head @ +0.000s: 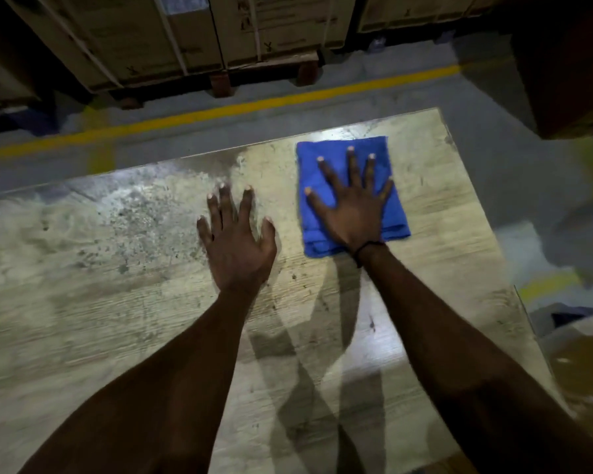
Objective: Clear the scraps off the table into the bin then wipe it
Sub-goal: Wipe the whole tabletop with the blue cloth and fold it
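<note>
Two bare forearms are seen reaching up from the near edge of the tabletop [83, 302], and both palms are laid flat. The left hand [237, 248] is spread wide on bare wood near the middle of the tabletop, fingers straight, nothing held. The right hand [351, 206] is pressed flat on the folded blue cloth [326, 241], fingers fanned wide across it, not curled round it; a dark band [365, 249] is worn at that wrist. The cloth is placed towards the far right corner, just short of the far edge and a little in from the right edge. A speckled, grimy patch [131, 220] is shown left of the left hand, with a broad stretch of open surface running to the left edge. Beyond the far edge, a yellow floor line [254, 106] and strapped cartons [172, 35] on pallets are seen. Whether a bin is present cannot be told.
</note>
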A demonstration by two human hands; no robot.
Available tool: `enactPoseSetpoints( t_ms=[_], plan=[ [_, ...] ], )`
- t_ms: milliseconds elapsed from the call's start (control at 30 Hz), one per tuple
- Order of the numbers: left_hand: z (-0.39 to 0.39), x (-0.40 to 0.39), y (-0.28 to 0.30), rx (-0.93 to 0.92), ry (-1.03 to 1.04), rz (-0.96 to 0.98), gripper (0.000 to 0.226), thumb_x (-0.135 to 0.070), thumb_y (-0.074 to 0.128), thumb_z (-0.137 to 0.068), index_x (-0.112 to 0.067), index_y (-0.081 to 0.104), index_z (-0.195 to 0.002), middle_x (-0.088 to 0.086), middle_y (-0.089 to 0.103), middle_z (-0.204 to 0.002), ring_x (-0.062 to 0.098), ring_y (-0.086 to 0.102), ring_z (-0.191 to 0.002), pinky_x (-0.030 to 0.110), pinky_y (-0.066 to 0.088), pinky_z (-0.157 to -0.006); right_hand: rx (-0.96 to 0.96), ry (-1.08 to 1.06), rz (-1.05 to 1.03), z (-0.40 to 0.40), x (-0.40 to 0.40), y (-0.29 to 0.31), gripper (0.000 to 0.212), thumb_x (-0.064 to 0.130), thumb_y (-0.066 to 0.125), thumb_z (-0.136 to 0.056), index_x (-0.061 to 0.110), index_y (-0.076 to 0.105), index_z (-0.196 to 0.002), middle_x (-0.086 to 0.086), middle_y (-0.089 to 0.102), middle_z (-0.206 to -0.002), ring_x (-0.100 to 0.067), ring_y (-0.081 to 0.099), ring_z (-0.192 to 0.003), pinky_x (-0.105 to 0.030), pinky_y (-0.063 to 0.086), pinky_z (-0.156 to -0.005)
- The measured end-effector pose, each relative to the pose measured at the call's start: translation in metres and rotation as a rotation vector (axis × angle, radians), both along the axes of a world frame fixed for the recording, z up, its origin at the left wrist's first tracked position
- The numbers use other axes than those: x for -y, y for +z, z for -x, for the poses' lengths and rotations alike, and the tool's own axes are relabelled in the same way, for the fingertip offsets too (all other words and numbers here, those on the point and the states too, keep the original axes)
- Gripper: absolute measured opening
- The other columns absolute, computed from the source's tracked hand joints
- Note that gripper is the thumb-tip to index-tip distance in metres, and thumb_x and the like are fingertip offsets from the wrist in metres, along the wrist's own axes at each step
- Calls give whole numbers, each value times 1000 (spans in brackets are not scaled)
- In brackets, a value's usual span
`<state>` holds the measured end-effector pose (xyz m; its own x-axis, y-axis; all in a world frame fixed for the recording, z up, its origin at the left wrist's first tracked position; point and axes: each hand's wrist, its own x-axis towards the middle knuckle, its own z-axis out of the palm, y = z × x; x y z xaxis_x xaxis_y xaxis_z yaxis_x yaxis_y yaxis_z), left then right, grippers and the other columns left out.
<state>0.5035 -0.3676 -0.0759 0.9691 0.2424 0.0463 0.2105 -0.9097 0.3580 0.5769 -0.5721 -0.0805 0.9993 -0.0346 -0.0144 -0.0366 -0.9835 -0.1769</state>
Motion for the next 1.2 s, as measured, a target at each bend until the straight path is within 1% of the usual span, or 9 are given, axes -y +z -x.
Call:
enactPoseSetpoints(
  t_ms=[200, 367, 500, 600, 700, 900, 1033, 1100, 1200],
  plan=[
    [-1, 0, 1, 2, 23, -17, 66, -51, 43, -103, -36, 26, -166, 1, 11, -177, 27, 10, -163, 56, 13, -129, 33, 290, 29, 57, 23, 5, 70, 82, 37, -94, 55, 25, -158, 11, 7, -175, -25, 0, -162, -68, 10, -121],
    [0, 1, 2, -11, 25, -7, 66, -53, 41, -105, -37, 24, -166, -1, 7, -178, 23, 4, -164, 57, 11, -130, -6, 103, 39, -8, 71, 6, 74, 82, 35, -93, 55, 19, -160, 9, 4, -175, -29, 2, -162, -74, 13, -119],
    [-1, 2, -1, 18, 27, -1, 66, -52, 45, -104, -36, 28, -165, -1, 9, -177, 22, 4, -164, 56, 10, -130, -21, 52, -26, -59, 23, 4, 73, 84, 27, -93, 57, 15, -159, 4, 1, -176, -34, -2, -161, -76, 7, -119],
    [0, 0, -3, 23, 33, 3, 66, -50, 50, -103, -37, 31, -164, -2, 11, -177, 22, 6, -164, 56, 12, -129, 32, 213, 8, -31, -18, -1, 72, 82, 33, -94, 53, 25, -159, 3, 8, -175, -34, 1, -161, -72, 7, -120],
    [0, 1, 0, 11, 28, 7, 66, -50, 49, -102, -38, 31, -164, -3, 11, -177, 23, 7, -164, 56, 11, -130, 66, 375, 4, 24, -5, 1, 69, 79, 39, -95, 53, 29, -158, 7, 12, -175, -29, 5, -162, -69, 10, -121],
    [0, 2, 8, -31, 36, 21, 63, -55, 40, -105, -37, 28, -165, -1, 9, -177, 23, 4, -164, 55, 7, -130, -5, 154, 69, 17, 78, 9, 72, 82, 30, -95, 54, 21, -160, 7, 9, -175, -29, 6, -162, -70, 14, -120],
    [0, 2, 8, -32, 37, 33, 63, -55, 40, -105, -37, 28, -165, -2, 9, -177, 22, 3, -164, 54, 6, -130, -29, -2, -38, -38, 57, 12, 72, 83, 29, -95, 56, 16, -160, 2, 4, -176, -37, 0, -161, -76, 6, -118],
    [0, 3, 7, -23, 40, 32, 64, -54, 43, -105, -38, 29, -165, -2, 11, -177, 22, 5, -164, 54, 7, -130, -25, 23, -37, -43, 25, 8, 72, 83, 28, -94, 54, 19, -160, 0, 6, -176, -39, 2, -161, -75, 5, -119],
    [-1, 3, 6, -4, 46, 34, 64, -51, 48, -103, -38, 31, -164, -3, 13, -177, 22, 8, -164, 55, 10, -130, 38, 241, 5, -13, -5, 5, 70, 81, 31, -96, 51, 27, -160, 1, 15, -174, -36, 8, -161, -70, 6, -122]
  ],
)
